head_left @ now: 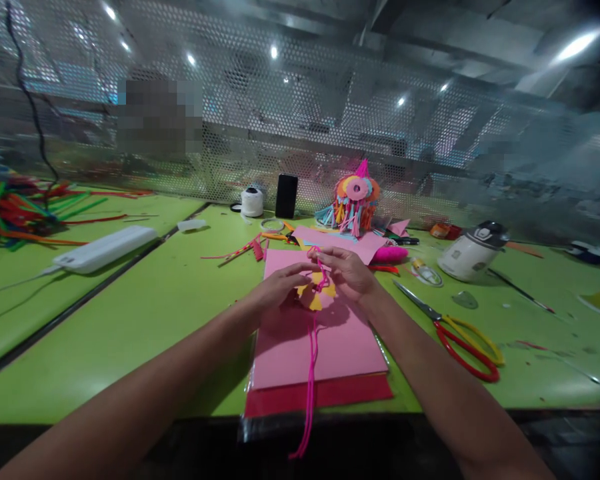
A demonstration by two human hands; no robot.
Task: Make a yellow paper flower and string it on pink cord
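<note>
A yellow paper cut-out (311,300), shaped roughly like a flower, is between my hands above a pink paper sheet (325,353). My left hand (283,288) is at its left edge, thumb and forefinger closed on it; the other fingers are partly hidden. My right hand (349,272) pinches a bright pink cord (311,373) above the cut-out. The cord loops at the middle of the yellow paper, and its long ends trail over the sheet and past the table's front edge. Red paper (320,398) shows under the pink sheet, on a clear plastic sleeve.
Scissors (440,320) with red and yellow handles lie right of my right forearm. Behind stand a tasselled paper ornament (356,193), a phone (287,196), a white spool (251,202) and a pale jug (473,250). At left are a power strip (105,249) and pipe cleaners (15,213).
</note>
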